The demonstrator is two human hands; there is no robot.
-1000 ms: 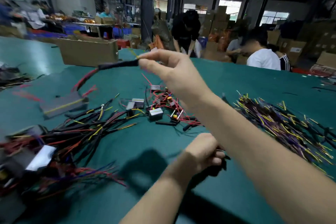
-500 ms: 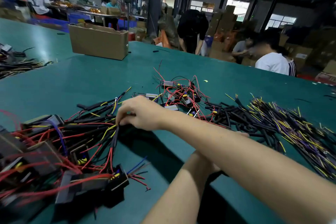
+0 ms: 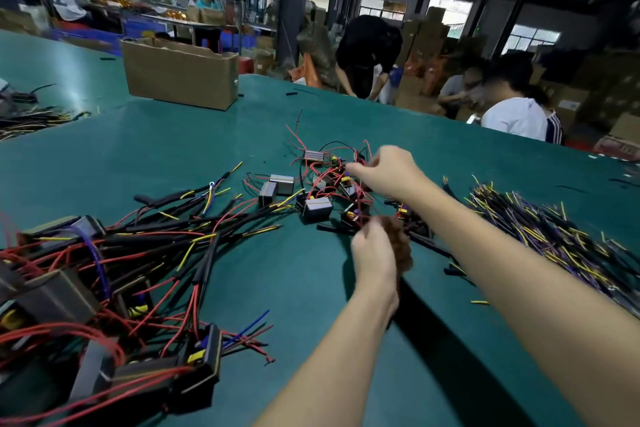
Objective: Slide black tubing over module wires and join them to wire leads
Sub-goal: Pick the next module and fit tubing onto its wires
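The right hand (image 3: 389,172) sits just right of the frame's centre, its fingers (image 3: 356,168) curled together and pinching thin red wires at the right edge of a small cluster of modules (image 3: 317,184). Its forearm runs down to the lower right corner and out of the frame.

Just below it, the left hand (image 3: 372,253) is raised off the green surface (image 3: 138,149), seen from the back, fingers bent inward. The fingertips are hidden behind the hand and blurred by motion, so what they hold, if anything, cannot be told. A brownish smear beside the knuckles is too blurred to identify. The left forearm runs down to the bottom edge.

The modules are small grey and black boxes with red, black and yellow wires tangled around them, lying in the middle of the frame. Short lengths of black tubing (image 3: 429,243) lie on the surface below the right forearm, partly covered by it. A heap of wire leads (image 3: 554,236), purple, black and yellow-tipped, spreads along the right side.

At the lower left sits a large pile of finished assemblies (image 3: 138,253), with black sleeved wires and bigger blocks cut off by the frame edge. A cardboard box (image 3: 180,74) stands on the surface at the upper left. Other people (image 3: 512,107) work beyond the far edge, blurred.
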